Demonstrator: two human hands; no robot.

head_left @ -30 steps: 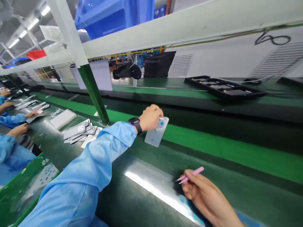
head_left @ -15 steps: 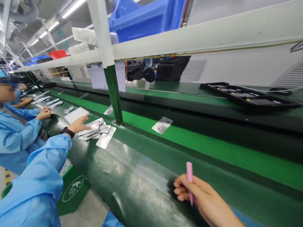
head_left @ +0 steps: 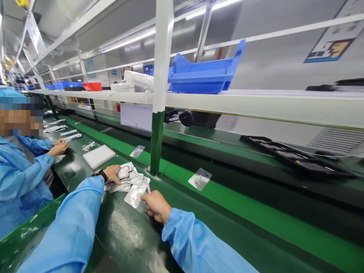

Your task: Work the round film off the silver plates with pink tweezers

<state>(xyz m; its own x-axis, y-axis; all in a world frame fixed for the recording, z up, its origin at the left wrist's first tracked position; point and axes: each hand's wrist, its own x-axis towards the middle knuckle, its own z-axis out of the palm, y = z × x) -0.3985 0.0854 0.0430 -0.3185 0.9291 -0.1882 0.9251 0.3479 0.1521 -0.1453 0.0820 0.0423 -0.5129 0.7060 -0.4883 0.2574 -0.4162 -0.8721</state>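
My left hand (head_left: 112,173) rests on a loose pile of silver foil pouches (head_left: 129,178) on the dark green bench, fingers curled over the top pouch. My right hand (head_left: 157,205) is closed round pink tweezers (head_left: 148,188), whose tip points at the nearest pouch of the pile. One single pouch with a blue dot (head_left: 200,178) lies flat on the green conveyor belt (head_left: 250,212), to the right of a white and green post (head_left: 157,140).
A white pad (head_left: 99,156) lies left of the pile. Another pouch (head_left: 137,151) rides the belt further back. A co-worker in blue (head_left: 19,167) works at the left. Black trays (head_left: 292,157) sit beyond the belt; a blue bin (head_left: 203,74) stands on the shelf above.
My right hand has swung left with the tweezers to the pouch pile. My left hand has settled onto the pile. The view has tilted up and left.
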